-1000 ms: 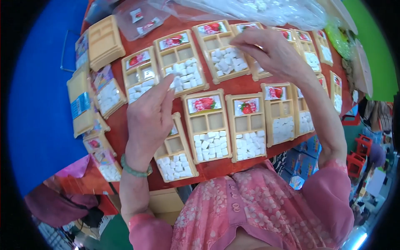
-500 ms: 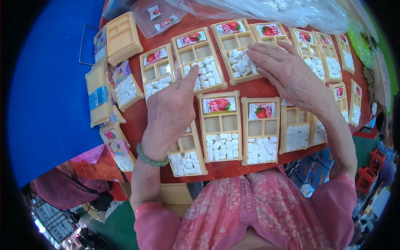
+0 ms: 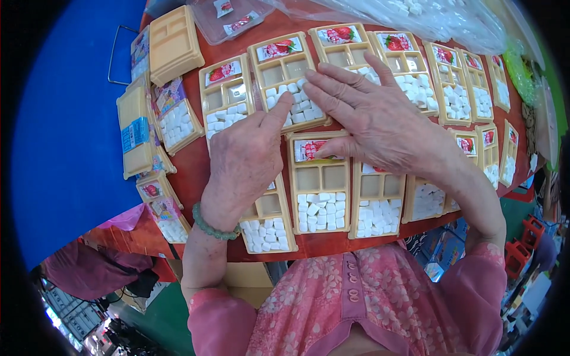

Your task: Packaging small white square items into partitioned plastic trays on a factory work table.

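Cream trays with compartments stand in two rows, each with a strawberry-printed packet and small white marshmallow-like pieces. My left hand (image 3: 246, 160) has its index finger stretched onto the white pieces (image 3: 303, 114) in a back-row tray (image 3: 273, 75); its other fingers are mostly hidden. My right hand (image 3: 386, 124) lies palm down with fingers spread, fingertips at the right side of those pieces. It covers much of the neighbouring tray (image 3: 338, 57). Its thumb reaches over the packet (image 3: 307, 151) of a front-row tray (image 3: 319, 178). Nothing shows in either hand.
Stacked cream trays (image 3: 173, 44) and wrapped packs (image 3: 136, 137) line the left table edge. A clear plastic container (image 3: 228, 26) with packets is at the back, beside a large clear bag (image 3: 439, 26). More filled trays (image 3: 457, 98) extend right on the red tabletop (image 3: 196, 142).
My right hand has moved left and nearer, from the neighbouring back-row tray to the one under my left index finger. My left hand has stayed almost in place.
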{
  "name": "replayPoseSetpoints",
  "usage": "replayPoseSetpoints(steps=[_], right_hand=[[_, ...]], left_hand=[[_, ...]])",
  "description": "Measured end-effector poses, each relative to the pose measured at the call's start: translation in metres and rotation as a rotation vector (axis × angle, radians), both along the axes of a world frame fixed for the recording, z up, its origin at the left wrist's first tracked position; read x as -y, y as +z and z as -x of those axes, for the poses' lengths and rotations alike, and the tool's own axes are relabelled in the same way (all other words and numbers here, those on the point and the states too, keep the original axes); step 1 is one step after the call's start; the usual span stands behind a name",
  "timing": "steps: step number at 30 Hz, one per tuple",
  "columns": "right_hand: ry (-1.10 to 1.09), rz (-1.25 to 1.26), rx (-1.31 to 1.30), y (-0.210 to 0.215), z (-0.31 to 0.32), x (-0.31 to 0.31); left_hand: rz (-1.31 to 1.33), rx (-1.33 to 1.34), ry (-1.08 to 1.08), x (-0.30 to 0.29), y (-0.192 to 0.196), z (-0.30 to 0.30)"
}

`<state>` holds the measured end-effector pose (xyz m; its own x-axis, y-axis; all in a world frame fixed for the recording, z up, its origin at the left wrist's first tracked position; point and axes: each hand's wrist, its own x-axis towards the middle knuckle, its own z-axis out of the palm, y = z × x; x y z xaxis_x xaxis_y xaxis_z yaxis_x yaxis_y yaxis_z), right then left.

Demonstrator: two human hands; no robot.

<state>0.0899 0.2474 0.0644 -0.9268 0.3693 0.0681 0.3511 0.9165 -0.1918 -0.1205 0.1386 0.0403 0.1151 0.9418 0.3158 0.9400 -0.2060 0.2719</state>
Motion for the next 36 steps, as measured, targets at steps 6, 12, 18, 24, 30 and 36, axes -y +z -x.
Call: replayPoseSetpoints(steps=[6,12,18,24,30,36], right_hand=[[0.018,-0.035,0.022,-0.006,0.007,0.003],[0.028,-0.114,0.067,-0.003,0.014,0.007],[0.017,-0.072,0.077,0.000,0.009,0.005],[-0.016,-0.067,0.078,-0.003,0.010,0.005],[0.009,-0.061,0.056,-0.009,0.011,0.007],[-0.009,-0.037,0.025,-0.011,0.014,0.009]], left_hand=[[0.056,0.007,0.003,0.001,0.004,-0.001],[0.089,0.008,0.005,0.001,0.006,-0.001],[0.073,0.027,-0.022,0.000,0.003,0.002],[0.036,0.165,-0.019,0.002,0.006,0.003],[0.031,0.119,0.018,0.005,0.005,0.009],[0.055,-0.021,0.017,0.008,0.007,0.003]])
